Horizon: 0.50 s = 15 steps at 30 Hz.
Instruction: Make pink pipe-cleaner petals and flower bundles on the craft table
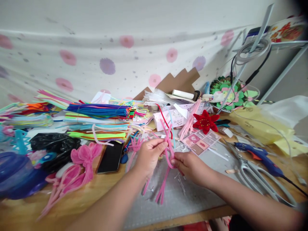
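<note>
Both hands pinch pink pipe cleaners [163,184] above a grey cutting mat [192,195]. Thumb and fingers of my left hand [150,154] close on the upper part, where several strands cross. My right hand [191,166] grips a bent loop a little lower and to the right. Loose ends hang down between the hands, and others point up. Beyond the hands lie more pink pipe cleaners [190,120], and a red pipe cleaner [164,117] stands slanted. A finished pink pipe-cleaner flower [88,160] rests on the left of the table.
Bundles of coloured pipe cleaners [98,110] are piled at the back left. A black phone [110,157] lies left of the mat. On the right are large scissors [252,176], a blue glue gun [262,157] with its cord, and a red flower [205,122]. A purple container [18,176] stands far left.
</note>
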Motion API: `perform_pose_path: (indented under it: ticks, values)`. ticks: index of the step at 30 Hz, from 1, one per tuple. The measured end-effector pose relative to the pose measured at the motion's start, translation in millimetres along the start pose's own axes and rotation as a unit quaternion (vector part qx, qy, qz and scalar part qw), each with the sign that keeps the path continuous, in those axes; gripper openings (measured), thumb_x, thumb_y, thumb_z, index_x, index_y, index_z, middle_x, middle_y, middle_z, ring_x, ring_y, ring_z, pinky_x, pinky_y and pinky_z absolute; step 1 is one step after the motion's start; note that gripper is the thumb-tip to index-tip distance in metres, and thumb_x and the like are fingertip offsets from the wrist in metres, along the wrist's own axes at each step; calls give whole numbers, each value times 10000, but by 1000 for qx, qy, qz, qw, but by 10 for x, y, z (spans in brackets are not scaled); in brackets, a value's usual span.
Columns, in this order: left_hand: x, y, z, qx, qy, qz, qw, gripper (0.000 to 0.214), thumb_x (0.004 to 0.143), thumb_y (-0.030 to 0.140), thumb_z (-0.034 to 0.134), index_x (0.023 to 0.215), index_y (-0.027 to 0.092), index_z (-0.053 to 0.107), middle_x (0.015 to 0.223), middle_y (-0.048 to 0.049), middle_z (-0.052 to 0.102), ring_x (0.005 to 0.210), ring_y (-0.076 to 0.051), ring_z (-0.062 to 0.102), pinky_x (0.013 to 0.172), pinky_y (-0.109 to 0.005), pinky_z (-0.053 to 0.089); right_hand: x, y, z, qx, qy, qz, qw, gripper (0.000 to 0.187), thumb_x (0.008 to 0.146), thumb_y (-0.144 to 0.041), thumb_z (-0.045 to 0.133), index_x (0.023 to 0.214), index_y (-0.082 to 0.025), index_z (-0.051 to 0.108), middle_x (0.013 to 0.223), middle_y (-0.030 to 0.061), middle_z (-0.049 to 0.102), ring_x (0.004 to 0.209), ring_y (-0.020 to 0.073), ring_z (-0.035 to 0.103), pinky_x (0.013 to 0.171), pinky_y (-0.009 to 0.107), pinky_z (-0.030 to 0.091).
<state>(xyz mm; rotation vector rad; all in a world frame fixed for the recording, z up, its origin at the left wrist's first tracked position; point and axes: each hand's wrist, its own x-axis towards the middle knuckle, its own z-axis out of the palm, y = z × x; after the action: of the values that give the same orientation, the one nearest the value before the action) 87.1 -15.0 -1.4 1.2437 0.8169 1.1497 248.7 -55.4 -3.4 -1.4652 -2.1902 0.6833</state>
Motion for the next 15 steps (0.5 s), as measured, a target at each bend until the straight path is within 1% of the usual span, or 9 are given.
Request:
perform_pose_path:
  ticks: [2,5,9,10,12,13,15]
  values:
    - [9,9,-6,-1,0,-2,1000,185,724,307,681,813,148,713,650,-6,624,542,-70,478,495,-179,357,-7,3,1,-23,-17,-1,1000,265,880,-272,425,645,-178,504,582,-6,539,538,103,465,525,205,309]
    - [21,21,-10,9,17,9,1000,152,697,272,704,772,140,701,661,-15,647,547,-70,489,488,-172,350,-32,-6,-9,-44,-40,5,998,230,854,-232,453,647,-178,537,589,-5,546,537,100,455,533,209,301]
    - [31,27,-19,-14,46,24,999,134,729,277,659,769,149,660,652,-6,641,479,-55,449,452,-174,337,-70,-23,-37,-34,-48,-1,998,239,859,-238,447,642,-180,529,568,-11,525,527,100,450,524,210,306]
    - [32,30,-22,-21,50,26,998,134,737,277,644,786,152,653,659,-7,641,477,-57,451,453,-177,343,-76,-23,-39,-16,-49,4,999,260,870,-256,435,636,-179,517,562,-11,525,524,100,456,524,210,315]
    - [33,36,-25,-29,56,26,998,134,739,265,628,817,156,642,679,-11,645,495,-66,474,469,-184,362,-82,-14,-31,60,-48,22,997,305,893,-312,405,635,-177,496,567,-6,544,523,102,478,524,211,346]
    - [34,40,-25,-31,57,26,998,133,737,255,624,826,157,636,691,-14,648,506,-69,485,479,-186,370,-81,-8,-21,112,-44,34,992,323,899,-348,394,642,-176,490,583,-1,558,526,103,491,525,213,365]
    - [33,46,-24,-40,48,25,998,123,743,235,611,838,158,623,721,-18,655,526,-70,498,499,-189,381,-75,2,5,221,-29,58,973,346,890,-422,398,672,-170,494,635,11,582,545,106,519,536,222,409]
